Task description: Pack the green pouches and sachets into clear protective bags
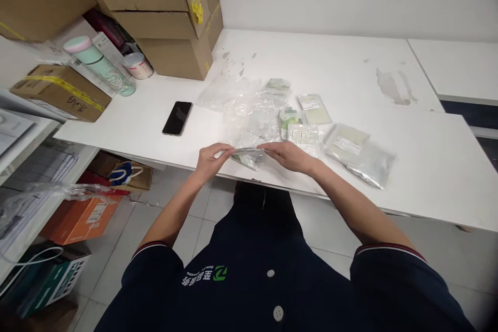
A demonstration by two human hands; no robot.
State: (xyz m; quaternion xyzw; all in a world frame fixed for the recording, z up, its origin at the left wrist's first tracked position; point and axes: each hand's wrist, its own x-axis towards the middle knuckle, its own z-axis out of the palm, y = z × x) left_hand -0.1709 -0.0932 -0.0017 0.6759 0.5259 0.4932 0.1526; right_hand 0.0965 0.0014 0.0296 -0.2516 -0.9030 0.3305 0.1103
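Near the table's front edge, my left hand [211,160] pinches one end of a thin, flat packet [248,150] between thumb and fingers. My right hand [287,155] is closed on its other end, palm toward me. The packet is seen nearly edge-on, so its face is hidden. Just below it a green-printed bag [248,161] shows in part; I cannot tell if it is joined to the packet. Clear plastic bags [241,109] lie crumpled behind my hands. To their right are a green-and-white pouch [290,116] and a packet with several printed marks [305,134].
Pale-filled sachets [313,109] and silvery pouches [371,166] lie on the white table [420,150] at right. A black phone [177,118] lies left of the bags. Stacked cardboard boxes [155,26], a mint flask [103,67] and a tin [138,65] stand at back left.
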